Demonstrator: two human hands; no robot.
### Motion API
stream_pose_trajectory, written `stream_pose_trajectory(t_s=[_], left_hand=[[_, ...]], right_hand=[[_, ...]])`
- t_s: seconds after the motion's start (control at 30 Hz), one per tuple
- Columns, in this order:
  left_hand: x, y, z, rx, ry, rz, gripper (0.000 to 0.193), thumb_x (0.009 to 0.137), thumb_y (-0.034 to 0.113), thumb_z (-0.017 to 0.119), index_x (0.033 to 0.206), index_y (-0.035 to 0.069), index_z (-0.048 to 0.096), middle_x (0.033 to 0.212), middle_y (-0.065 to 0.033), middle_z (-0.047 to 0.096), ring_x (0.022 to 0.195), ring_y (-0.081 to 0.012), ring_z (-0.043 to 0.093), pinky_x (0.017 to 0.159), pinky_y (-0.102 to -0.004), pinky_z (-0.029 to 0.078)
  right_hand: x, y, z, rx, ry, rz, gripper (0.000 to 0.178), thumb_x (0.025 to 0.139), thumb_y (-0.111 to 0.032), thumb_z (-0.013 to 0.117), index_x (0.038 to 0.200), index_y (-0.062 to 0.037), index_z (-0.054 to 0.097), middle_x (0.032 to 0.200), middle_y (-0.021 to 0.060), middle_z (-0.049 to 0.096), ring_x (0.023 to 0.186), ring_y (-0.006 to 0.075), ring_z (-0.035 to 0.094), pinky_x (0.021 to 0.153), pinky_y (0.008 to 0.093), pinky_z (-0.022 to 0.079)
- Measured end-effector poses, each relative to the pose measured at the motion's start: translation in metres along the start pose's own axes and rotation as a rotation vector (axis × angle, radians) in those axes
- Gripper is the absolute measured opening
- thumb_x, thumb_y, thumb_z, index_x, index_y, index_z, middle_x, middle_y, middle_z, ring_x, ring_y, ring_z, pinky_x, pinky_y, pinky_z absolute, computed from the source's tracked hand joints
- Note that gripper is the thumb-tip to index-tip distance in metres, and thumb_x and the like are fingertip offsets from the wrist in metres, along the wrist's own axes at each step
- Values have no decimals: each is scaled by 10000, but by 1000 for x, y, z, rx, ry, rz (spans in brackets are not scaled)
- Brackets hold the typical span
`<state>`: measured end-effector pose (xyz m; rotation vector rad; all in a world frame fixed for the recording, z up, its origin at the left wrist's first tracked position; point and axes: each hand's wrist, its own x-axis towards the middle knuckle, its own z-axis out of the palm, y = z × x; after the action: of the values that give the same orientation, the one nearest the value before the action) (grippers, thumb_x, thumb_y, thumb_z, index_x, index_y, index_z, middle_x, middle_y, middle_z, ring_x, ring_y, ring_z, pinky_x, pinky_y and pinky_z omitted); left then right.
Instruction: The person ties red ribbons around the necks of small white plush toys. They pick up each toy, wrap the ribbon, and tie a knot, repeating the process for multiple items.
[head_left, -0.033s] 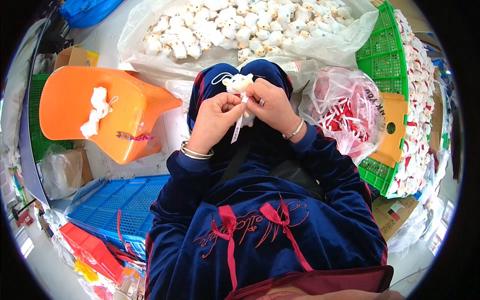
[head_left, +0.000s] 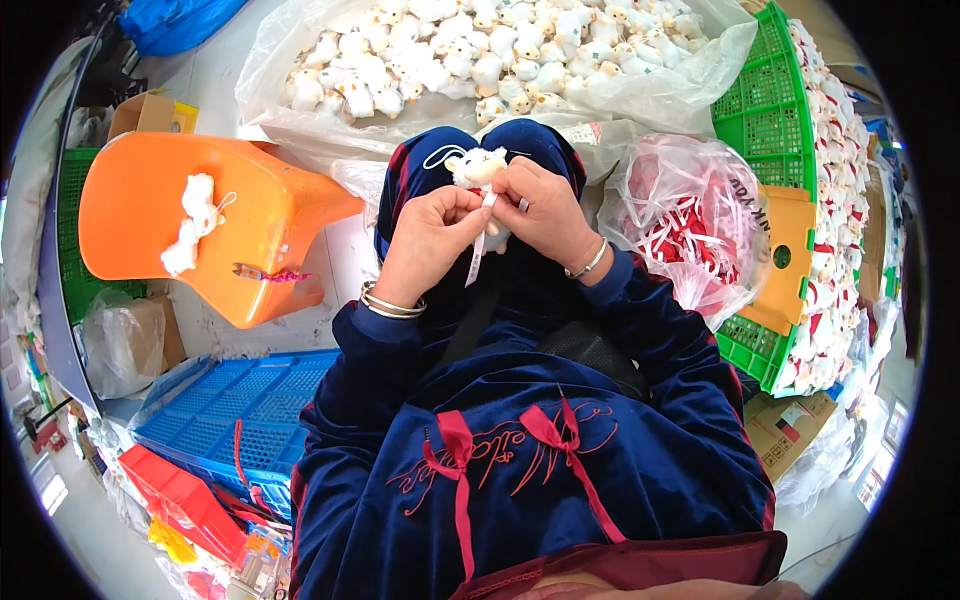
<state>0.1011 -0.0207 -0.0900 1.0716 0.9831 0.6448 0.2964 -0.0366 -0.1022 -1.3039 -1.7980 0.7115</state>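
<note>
right now, both hands are close together over the knees, working on one small white plush toy [head_left: 477, 168]. the toy is held between the knees and the chest, its head pointing away from the body, and a thin white cord loop [head_left: 440, 155] lies to the left of its head on the dark blue trousers [head_left: 408, 170]. the left hand [head_left: 432, 240] has its thumb and forefinger pinched on a white ribbon [head_left: 476, 262] at the front of the toy; the loose end hangs down toward the lap. the right hand [head_left: 552, 215] is closed on the toy's right side near the neck, fingers bent in; i cannot tell whether its fingertips grip the ribbon too. a bit of red shows at the neck, partly covered by the hands.

to the left, an orange chair [head_left: 130, 205] carries two more white plush toys [head_left: 202, 205] and a pair of small snips [head_left: 246, 271] with pink wrapping. beyond the knees, a big heap of white plush toys [head_left: 480, 60] lies on clear plastic sheeting [head_left: 268, 75]. to the right, a clear bag [head_left: 640, 175] holds red and white ribbons [head_left: 690, 240], just beside a green crate [head_left: 762, 110].
</note>
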Motion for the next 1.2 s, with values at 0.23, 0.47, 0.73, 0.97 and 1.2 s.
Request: stream_pose_trajectory(t_s=[0.23, 0.47, 0.73, 0.97, 1.2], left_hand=[[9, -10, 1, 256, 83, 279, 79, 964, 103, 704, 996, 38, 673, 821, 52, 589, 727, -21, 512, 653, -189, 415], [10, -14, 6, 191, 117, 242, 85, 969, 107, 700, 955, 39, 651, 835, 46, 581, 744, -29, 513, 666, -196, 423], [8, -17, 3, 174, 99, 258, 84, 951, 85, 711, 982, 13, 682, 916, -7, 594, 774, -63, 565, 691, -219, 461], [9, -19, 1, 162, 70, 285, 77, 947, 78, 719, 985, 15, 696, 926, -8, 593, 777, -67, 565, 688, -221, 461], [9, -18, 1, 196, 88, 287, 99, 931, 99, 746, 963, 12, 709, 904, -15, 599, 753, -79, 565, 676, -229, 461]], right_hand=[[2, -3, 3, 58, 63, 24, 107, 871, -75, 714, 948, -51, 645, 840, 106, 613, 694, 276, 632, 619, 346, 506], [-5, 0, 3, 91, 52, 189, 125, 873, -73, 721, 930, -19, 624, 822, 103, 622, 685, 234, 626, 632, 327, 506], [-3, -5, 1, 133, 65, 250, 142, 864, -75, 740, 909, -14, 621, 797, 88, 601, 669, 181, 598, 626, 303, 498], [-2, -5, -1, 67, 41, 193, 131, 864, -81, 749, 881, -14, 637, 811, 77, 591, 667, 170, 587, 613, 308, 482], [-2, -3, -3, 111, 14, 208, 104, 885, -80, 728, 917, -10, 658, 804, 70, 584, 665, 163, 574, 609, 301, 471]])
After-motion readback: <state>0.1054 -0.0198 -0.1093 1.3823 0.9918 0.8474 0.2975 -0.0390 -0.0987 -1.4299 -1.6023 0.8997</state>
